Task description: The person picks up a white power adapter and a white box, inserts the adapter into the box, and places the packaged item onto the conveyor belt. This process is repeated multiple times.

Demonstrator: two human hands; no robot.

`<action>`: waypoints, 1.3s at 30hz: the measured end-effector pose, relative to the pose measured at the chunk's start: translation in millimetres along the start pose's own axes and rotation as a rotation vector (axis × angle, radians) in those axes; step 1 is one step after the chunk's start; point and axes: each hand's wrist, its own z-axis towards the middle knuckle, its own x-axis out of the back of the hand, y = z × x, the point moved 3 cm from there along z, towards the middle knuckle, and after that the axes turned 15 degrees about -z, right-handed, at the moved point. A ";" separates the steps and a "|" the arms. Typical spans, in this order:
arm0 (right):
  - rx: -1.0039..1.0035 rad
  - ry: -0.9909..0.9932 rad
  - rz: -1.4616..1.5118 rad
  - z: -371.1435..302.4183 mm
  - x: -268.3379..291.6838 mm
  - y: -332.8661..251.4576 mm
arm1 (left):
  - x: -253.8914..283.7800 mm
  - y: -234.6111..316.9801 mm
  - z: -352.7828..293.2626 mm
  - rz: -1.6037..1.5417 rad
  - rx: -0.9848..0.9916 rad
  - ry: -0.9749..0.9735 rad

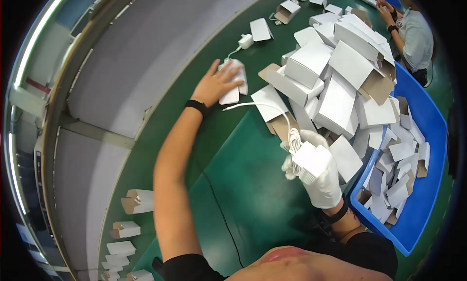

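Observation:
My left hand (217,82), bare with a black band at the wrist, reaches to the far left. Its fingers are spread over a small white carton (239,81), slightly blurred by motion. Just beyond it a white plug adapter (245,41) lies on the table with its cable. A white glove covers my right hand (325,186), which holds a white power adapter (311,159) with a coiled cable (294,141). The cable's loose end sticks out toward the left. Next to my right hand rises a heap of white cartons (335,101), some with brown inner flaps showing.
At the right a blue bin (413,222) holds many small white boxes. More cartons (138,201) line the table's left edge. A black cable (221,210) crosses the green mat (262,193). Another person (413,37) sits at the far right.

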 end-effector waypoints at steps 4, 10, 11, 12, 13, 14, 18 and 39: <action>-0.123 -0.086 0.225 4.0 1.7 -5.3 | 9.1 -11.2 -19.1 -0.632 0.545 -0.196; -0.274 -0.229 0.691 2.8 -5.3 1.9 | 40.6 65.6 -96.1 -1.714 0.948 0.166; -0.281 -0.228 0.693 2.3 -4.5 6.2 | 62.5 91.5 -92.4 -1.942 0.949 0.350; -0.230 -0.321 0.576 1.9 -6.4 10.0 | 76.1 110.4 -91.1 -2.160 0.941 0.551; -0.187 -0.424 0.464 0.3 -12.2 11.2 | 75.7 126.2 -101.3 -2.151 0.969 0.562; -0.205 -0.435 0.473 3.8 -14.5 10.6 | 68.7 143.2 -113.2 -2.134 0.880 0.536; -0.101 -0.629 -0.333 -8.4 -28.3 9.8 | 97.4 211.1 -98.5 -2.274 0.646 0.395; 0.772 -0.869 -1.098 52.7 -126.9 -4.6 | 114.8 199.2 -157.0 -1.567 0.803 0.839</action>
